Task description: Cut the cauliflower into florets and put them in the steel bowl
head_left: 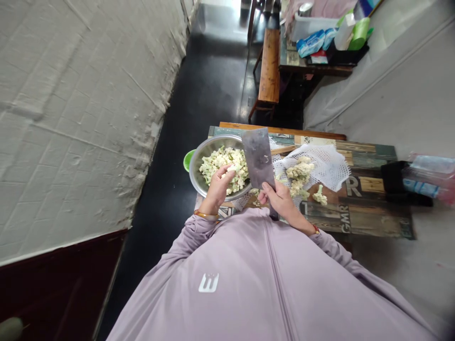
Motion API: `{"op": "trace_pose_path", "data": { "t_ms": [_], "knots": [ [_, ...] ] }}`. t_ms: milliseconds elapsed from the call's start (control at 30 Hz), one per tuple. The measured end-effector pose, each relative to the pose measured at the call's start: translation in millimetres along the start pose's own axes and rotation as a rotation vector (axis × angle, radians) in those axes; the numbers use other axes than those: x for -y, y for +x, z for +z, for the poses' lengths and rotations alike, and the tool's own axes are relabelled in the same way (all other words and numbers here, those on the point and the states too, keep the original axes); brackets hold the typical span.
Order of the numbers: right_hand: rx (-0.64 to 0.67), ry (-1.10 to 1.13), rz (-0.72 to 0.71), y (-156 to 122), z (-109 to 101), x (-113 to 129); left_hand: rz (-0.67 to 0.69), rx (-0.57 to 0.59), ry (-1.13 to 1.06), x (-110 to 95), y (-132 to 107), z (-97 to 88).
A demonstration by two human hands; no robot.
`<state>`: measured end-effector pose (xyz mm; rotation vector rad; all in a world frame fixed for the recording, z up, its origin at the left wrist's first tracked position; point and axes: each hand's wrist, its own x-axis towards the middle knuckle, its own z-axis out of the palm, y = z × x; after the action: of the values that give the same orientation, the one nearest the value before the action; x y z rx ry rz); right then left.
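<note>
My right hand [280,201] is closed round the handle of a cleaver [258,156], its broad dark blade tilted upward beside the bowl rim. Over the metal bowl [195,173], my left hand [218,187] pinches a small cauliflower floret [233,168] between thumb and fingers. Chopped cauliflower [223,158] fills much of the bowl. To the right of the cleaver, larger cauliflower pieces [300,173] lie on a white mesh net [334,163]. One separate cauliflower piece [320,195] rests on a brown surface near the net's edge.
The patterned wooden table [373,218] carries all this, with a black holder [394,182] at its right end. Something green [188,161] shows beyond the bowl's left rim. A wooden bench [270,66] and a second table with packets [311,43] stand ahead. A white wall [88,118] runs along the left.
</note>
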<state>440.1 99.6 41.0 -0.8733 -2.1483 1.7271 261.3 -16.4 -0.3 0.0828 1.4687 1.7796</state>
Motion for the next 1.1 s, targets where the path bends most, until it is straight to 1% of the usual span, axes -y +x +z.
{"op": "trace_pose_path", "data": {
  "t_ms": [100, 233, 367, 467, 667, 900, 967, 1100],
  "knots": [
    [0.03, -0.079, -0.015, -3.3, -7.2, 0.8, 0.069, -0.015, 0.056, 1.2, -0.8, 1.9],
    [0.037, -0.163, -0.077, -8.1, -14.0, 1.5, 0.17, -0.016, 0.135, 1.9, -1.8, 4.9],
    [0.055, -0.182, -0.118, -9.3, -18.7, 2.1, 0.26, -0.021, 0.212, 2.7, -3.4, 8.6],
    [0.066, -0.184, -0.131, -8.7, -20.9, 0.8, 0.303, -0.016, 0.251, 2.4, -4.6, 10.9],
    [0.074, -0.222, -0.163, -7.7, -23.2, -2.2, 0.32, -0.037, 0.279, 0.4, -6.5, 13.0],
    [0.05, -0.27, -0.164, -9.9, -22.9, 3.3, 0.348, -0.082, 0.299, -6.2, -10.6, 20.0],
    [0.047, -0.278, -0.148, -10.5, -23.0, 4.5, 0.339, -0.081, 0.281, -7.3, -11.9, 22.9],
    [0.043, -0.271, -0.126, -9.9, -23.1, 4.3, 0.279, -0.088, 0.223, -6.3, -13.5, 27.8]
  ]
}}
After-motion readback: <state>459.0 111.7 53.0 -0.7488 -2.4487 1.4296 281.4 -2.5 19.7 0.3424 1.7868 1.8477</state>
